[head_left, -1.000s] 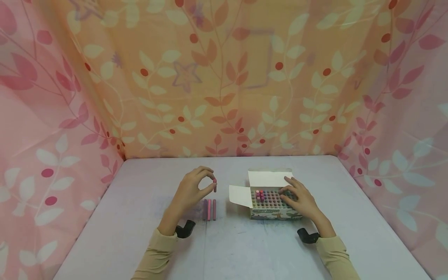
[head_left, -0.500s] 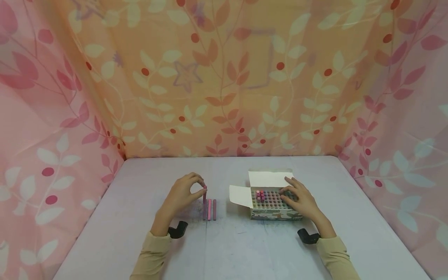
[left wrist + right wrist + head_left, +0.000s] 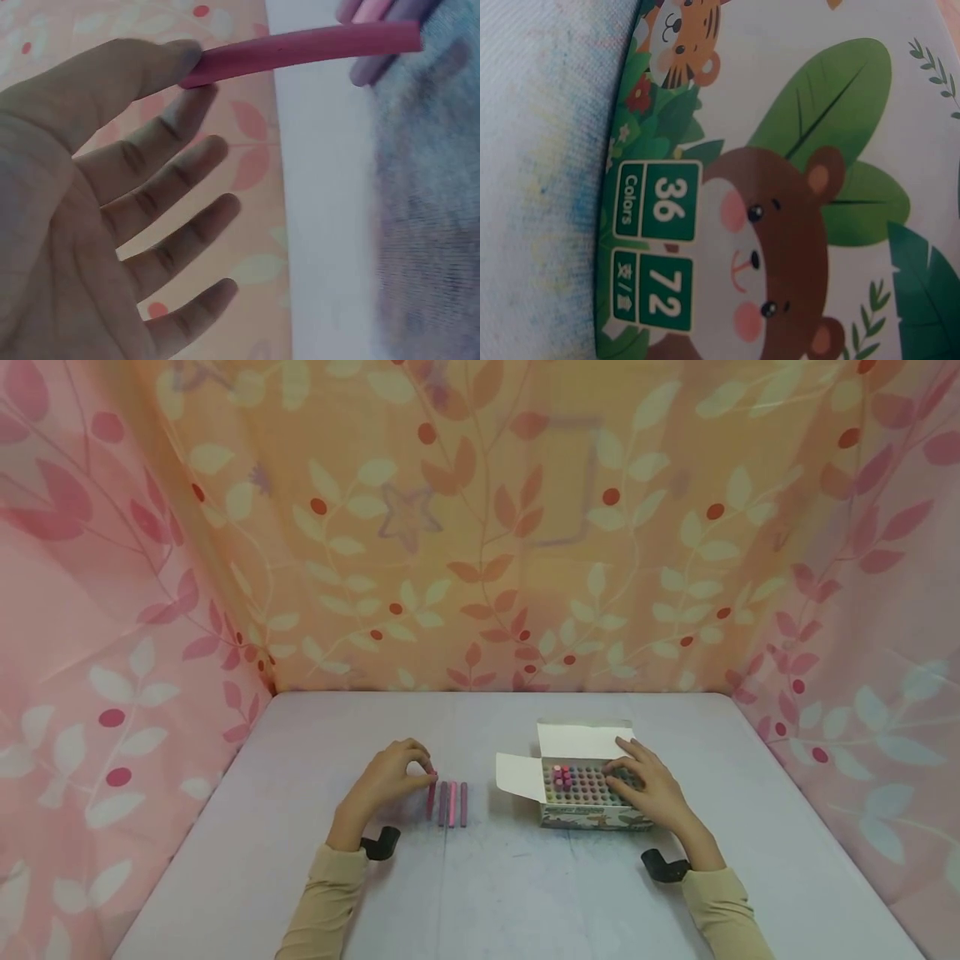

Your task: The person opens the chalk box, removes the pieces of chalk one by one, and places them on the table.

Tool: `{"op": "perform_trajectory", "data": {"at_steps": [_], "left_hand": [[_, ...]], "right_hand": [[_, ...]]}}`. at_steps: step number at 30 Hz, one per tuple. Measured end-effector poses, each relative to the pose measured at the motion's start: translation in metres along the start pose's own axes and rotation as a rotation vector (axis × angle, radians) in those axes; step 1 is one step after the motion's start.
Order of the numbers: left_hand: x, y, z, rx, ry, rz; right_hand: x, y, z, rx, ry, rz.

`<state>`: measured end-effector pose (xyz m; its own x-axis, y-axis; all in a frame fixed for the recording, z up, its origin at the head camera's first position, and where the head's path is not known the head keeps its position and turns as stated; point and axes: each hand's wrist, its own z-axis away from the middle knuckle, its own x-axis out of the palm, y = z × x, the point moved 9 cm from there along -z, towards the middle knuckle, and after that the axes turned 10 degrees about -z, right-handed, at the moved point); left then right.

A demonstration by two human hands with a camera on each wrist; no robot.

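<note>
A slim crimson stick [image 3: 431,797] is pinched at its upper end between the thumb and index fingertip of the left hand [image 3: 386,777], the other fingers spread. It is held at 9 o'clock of three slim purple and pink sticks [image 3: 452,804] laid side by side on the whitish counter [image 3: 510,893]. For a neat row, it would best be aligned from 12 to 6 o'clock before the grip is eased. At 3 o'clock, the printed cardboard box [image 3: 596,817] is touched by the right hand [image 3: 651,783]; whether anything is pinched there cannot be told. On its green labels [image 3: 657,201], "36 Colors" and "72 支/盒" can be read; no brand can be made out.
</note>
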<state>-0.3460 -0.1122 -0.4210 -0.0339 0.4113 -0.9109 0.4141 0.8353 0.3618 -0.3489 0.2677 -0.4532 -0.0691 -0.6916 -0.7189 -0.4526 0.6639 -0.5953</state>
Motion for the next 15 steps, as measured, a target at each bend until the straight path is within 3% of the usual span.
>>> {"op": "perform_trajectory", "data": {"at_steps": [10,15], "left_hand": [[0.021,-0.02,0.0,-0.046,-0.069,0.084],[0.024,-0.025,-0.001,-0.068,-0.048,0.056]], "right_hand": [[0.0,0.001,0.0,-0.002,-0.003,0.001],[0.0,0.001,-0.001,0.005,-0.006,0.005]]}}
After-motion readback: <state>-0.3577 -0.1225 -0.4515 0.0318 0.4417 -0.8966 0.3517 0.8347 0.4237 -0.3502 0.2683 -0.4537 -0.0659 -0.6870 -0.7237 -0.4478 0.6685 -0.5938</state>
